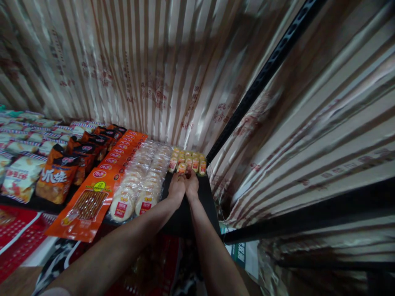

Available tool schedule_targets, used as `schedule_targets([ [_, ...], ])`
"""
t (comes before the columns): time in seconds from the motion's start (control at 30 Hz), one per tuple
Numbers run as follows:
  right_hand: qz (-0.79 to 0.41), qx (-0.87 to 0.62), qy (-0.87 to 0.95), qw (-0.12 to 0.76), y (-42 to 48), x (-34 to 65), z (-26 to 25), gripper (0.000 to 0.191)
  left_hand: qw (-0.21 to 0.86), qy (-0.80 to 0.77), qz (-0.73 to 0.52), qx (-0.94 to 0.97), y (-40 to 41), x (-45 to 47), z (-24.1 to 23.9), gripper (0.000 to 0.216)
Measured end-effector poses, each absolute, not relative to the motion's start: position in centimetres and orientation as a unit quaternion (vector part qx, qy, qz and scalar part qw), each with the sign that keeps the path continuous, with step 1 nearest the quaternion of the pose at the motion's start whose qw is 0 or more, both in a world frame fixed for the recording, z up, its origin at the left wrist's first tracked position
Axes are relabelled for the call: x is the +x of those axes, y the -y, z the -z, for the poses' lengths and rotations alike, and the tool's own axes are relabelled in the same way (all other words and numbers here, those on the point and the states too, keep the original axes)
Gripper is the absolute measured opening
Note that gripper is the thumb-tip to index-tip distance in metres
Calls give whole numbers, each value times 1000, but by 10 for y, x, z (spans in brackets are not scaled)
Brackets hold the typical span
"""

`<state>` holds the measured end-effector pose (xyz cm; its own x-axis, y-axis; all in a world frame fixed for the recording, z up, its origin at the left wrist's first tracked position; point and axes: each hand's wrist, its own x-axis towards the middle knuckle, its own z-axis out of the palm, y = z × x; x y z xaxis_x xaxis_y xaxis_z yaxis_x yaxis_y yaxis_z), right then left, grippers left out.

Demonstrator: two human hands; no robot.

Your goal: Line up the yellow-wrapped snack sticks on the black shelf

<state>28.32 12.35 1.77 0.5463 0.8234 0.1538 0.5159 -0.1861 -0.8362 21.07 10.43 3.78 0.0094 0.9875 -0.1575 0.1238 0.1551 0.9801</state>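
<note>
Left hand (176, 189) and right hand (191, 184) are set side by side over shelf (204, 198), fingers are curled on one pack (182, 167), pack row (195, 158) is seen just behind

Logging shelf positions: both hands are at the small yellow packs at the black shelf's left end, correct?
No. The head view shows the left hand and right hand at the small yellow packs, but at the right end of the black shelf.
</note>
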Motion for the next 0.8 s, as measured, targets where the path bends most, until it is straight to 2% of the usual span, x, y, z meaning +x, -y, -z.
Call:
schedule_targets([
  [0.47,-138,-747,471,449,-137,284,-15,19,524,-569,-419,476,-114,212,-43,30],
  [0.8,-114,-724,494,469,-130,285,2,38,540,-553,-423,473,-107,211,-56,23],
])
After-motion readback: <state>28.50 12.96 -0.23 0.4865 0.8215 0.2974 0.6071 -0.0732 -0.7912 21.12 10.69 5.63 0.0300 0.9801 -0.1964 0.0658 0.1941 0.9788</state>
